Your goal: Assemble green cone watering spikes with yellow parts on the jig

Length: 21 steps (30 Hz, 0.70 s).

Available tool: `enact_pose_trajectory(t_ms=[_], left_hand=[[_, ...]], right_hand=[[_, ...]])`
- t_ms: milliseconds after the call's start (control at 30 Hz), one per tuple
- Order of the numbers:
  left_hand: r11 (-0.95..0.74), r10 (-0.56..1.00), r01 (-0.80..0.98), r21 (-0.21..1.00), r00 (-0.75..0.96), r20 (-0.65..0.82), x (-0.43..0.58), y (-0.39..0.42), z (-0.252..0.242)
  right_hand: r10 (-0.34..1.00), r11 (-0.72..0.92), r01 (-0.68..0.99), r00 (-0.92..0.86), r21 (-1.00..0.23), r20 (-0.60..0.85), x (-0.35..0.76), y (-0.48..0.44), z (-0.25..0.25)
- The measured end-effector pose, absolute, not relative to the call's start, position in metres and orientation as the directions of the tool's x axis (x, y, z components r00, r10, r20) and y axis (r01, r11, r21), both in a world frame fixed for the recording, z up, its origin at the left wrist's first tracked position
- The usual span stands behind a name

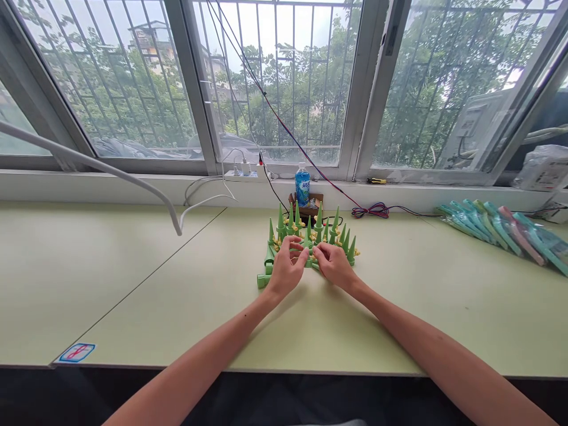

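Observation:
My left hand (288,267) is closed with thumb and fingers around a green plant-watering spike (308,235), which stands point up. Close against it, my right hand (336,266) pinches at the spike's side with thumb and forefinger; whatever small part lies in that pinch is hidden. Behind both hands several more green spikes (319,220) stand upright in a cluster, with small yellow valves (357,252) near their bases. Left of my left hand, a green tubular piece (262,280) lies on its side on the table.
A blue bottle (302,186) stands by a brown box (316,201) behind the spikes. Bundled cable (370,210) lies at the back. Bagged teal and pink items (501,228) are at the right. A white cable (133,171) hangs over the left tabletop (133,248).

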<state>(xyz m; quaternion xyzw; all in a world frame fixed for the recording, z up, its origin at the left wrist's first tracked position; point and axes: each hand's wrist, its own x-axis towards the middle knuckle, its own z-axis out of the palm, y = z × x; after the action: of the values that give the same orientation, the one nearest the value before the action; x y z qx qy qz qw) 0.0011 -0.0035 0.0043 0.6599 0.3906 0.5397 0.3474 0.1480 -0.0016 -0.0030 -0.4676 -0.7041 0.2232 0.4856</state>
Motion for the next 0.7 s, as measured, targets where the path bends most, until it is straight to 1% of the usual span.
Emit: enact_pose_trajectory(t_ms=[133, 267, 700], left_hand=[[-0.406, 0.913, 0.151, 0.901, 0.115, 0.392, 0.0012, -0.0028, 0.0035], [-0.354, 0.927, 0.089, 0.931, 0.168, 0.336, 0.0012, -0.0018, 0.0029], [-0.336, 0.915, 0.134, 0.932, 0.282, 0.290, 0.0014, -0.0034, 0.0041]], right_hand=[[0.879, 0.458, 0.437, -0.088, -0.775, 0.469, 0.1484, -0.0017, -0.0030], [0.882, 0.451, 0.434, -0.081, -0.780, 0.465, 0.1482, -0.0029, -0.0012], [0.873, 0.467, 0.428, -0.087, -0.774, 0.479, 0.1490, -0.0028, -0.0007]])
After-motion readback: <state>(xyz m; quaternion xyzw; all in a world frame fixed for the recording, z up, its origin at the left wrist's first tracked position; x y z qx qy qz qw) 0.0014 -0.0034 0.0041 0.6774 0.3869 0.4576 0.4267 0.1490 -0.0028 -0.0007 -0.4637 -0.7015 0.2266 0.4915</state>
